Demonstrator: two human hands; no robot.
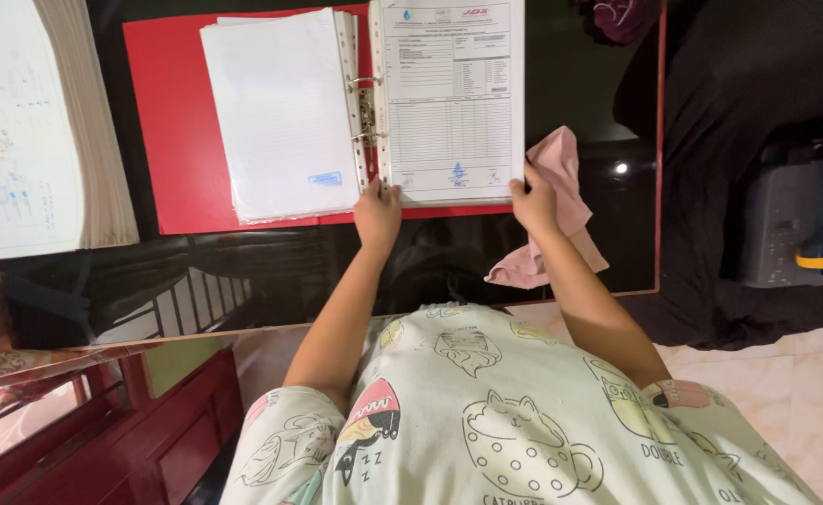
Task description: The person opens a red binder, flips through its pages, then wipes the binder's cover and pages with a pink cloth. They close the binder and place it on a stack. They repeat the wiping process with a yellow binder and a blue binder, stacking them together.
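My left hand (378,211) sits at the bottom-left corner of the printed form page (450,98), next to the ring mechanism (365,110); fingers closed on the sheet edge, narrow grip. My right hand (534,201) pinches the bottom-right corner of the same page, also narrow. Page lies straight ahead of both grips, long axis running away from me, top edge far. Hands are about equally near, one per corner. Both forearms reach forward over the dark glossy bench (290,266), elbows in, wrists low. Page tops the right-hand stack of an open red ring binder (173,131); the left-hand stack of blank-backed sheets (280,108) lies flat beyond the rings. Pink cloth (561,220) touches my right wrist. Thick paper stack (28,131) sits well left.
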